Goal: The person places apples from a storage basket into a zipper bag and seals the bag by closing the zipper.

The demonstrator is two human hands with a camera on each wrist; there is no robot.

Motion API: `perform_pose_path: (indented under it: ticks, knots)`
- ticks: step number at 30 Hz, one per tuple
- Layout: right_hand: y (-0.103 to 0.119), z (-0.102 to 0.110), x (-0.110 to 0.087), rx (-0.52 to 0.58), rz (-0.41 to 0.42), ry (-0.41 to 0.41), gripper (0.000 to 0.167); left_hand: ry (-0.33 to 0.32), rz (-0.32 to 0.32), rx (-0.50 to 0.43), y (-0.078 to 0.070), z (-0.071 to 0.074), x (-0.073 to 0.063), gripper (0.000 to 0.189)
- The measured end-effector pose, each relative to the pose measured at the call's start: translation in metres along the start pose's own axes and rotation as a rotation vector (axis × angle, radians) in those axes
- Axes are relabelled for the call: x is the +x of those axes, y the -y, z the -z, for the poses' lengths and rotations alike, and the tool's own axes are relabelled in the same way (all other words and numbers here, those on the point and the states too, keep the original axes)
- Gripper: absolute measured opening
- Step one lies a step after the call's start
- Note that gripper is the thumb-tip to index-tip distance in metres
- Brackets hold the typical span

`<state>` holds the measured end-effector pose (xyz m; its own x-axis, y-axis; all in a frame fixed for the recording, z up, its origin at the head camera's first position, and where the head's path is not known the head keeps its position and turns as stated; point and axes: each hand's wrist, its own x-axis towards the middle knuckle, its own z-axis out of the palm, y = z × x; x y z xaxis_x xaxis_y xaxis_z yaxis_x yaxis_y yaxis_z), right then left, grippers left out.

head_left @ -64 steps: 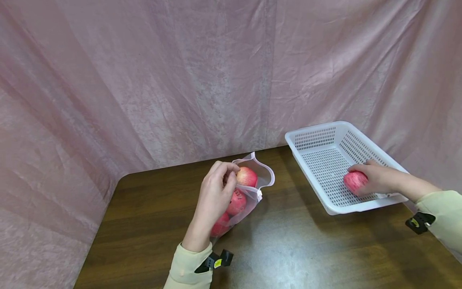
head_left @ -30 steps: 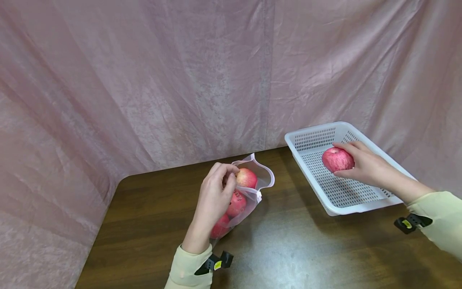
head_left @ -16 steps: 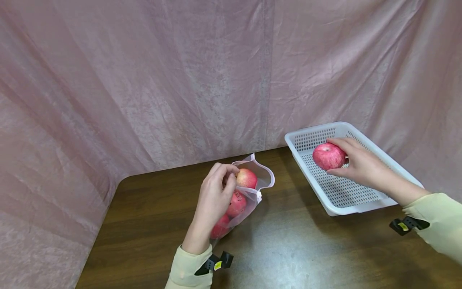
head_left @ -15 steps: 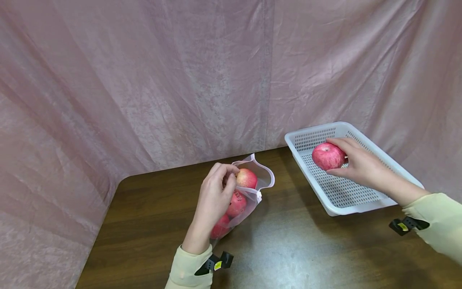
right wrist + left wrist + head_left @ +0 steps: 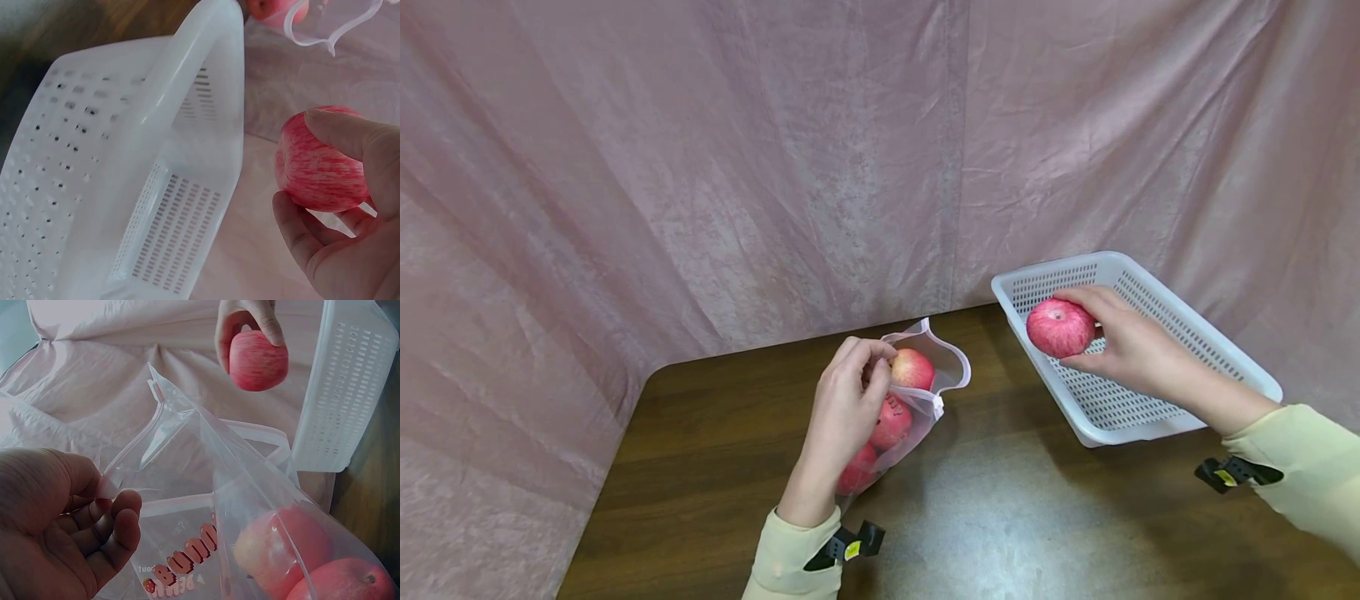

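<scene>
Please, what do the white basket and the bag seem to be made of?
White basket: probably moulded plastic, slightly glossy; it looks smooth and rigid, with regular slots. Bag: likely thin plastic film, glossy; apples show through, and its creases catch light.

On the table (image 5: 715, 467) we find a bag (image 5: 952, 365), apples (image 5: 892, 423) inside, left of a basket (image 5: 1108, 402); behind both, a curtain (image 5: 850, 183); near the basket's left rim, another apple (image 5: 1058, 328).

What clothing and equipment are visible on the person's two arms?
The left sleeve and the right sleeve are plain, pale yellow-green. At the cuffs sit a left device and a right device, small, black and blocky, each with a yellow patch. No gloves or cables are visible.
</scene>
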<state>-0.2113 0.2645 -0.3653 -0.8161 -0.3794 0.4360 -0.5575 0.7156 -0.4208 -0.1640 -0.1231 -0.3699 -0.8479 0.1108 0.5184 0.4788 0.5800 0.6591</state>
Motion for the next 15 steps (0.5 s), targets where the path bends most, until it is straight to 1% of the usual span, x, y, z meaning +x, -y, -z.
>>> perform_pose_path:
  ticks: [5, 11, 15]
  knots:
    - [0.01, -0.004, 0.004, 0.02, 0.041, 0.0, 0.09, 0.002, 0.001, -0.001, 0.0, 0.0, 0.0, 0.015]
    - [0.026, -0.008, 0.009, 0.058, 0.042, 0.011, 0.089, 0.002, 0.004, -0.001, 0.0, 0.001, -0.001, 0.016]
    - [0.035, -0.012, 0.013, 0.094, 0.072, 0.0, 0.091, 0.004, 0.006, -0.002, 0.0, 0.002, -0.001, 0.015]
